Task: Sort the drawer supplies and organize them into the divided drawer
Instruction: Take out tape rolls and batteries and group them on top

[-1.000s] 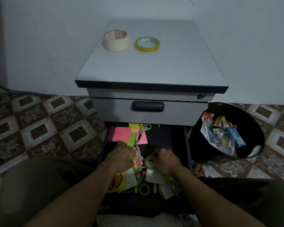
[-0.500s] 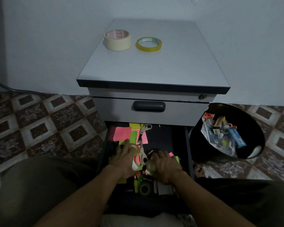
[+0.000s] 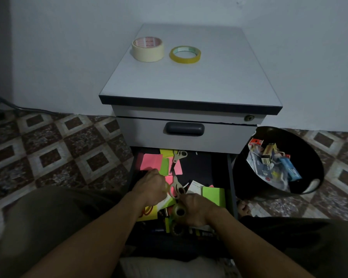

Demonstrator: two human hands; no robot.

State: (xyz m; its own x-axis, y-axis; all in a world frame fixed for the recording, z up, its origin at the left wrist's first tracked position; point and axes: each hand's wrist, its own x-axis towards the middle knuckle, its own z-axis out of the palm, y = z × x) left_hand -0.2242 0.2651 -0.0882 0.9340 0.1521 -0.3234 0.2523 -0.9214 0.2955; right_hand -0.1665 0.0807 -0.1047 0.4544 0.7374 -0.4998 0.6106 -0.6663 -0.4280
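1. Right hand is nearest. Its fingers are curled round a small clear tape roll, held just over the clutter at the front of the open drawer.
2. Left hand is just beyond, fingers curled down. An amber tape ring sits at its thumb side and looks pinched, but the light is dim, so not certain.
3. Between the hands, scissors lie loose on the paper. A green pad is just right of the right hand.
4. Deeper in the drawer, pink notes and a second pair of scissors overlap other notes. No dividers are visible.
5. A black bin stands beside the cabinet on the right, holding packets and wrappers.
6. Farthest is the cabinet top, with a masking tape roll and a yellow tape roll side by side, not touching.
7. Progress looks early. Tapes seem to be getting grouped, with two up top and two in hand. Notes, scissors and small bits are unsorted, and nothing is slotted into compartments yet.
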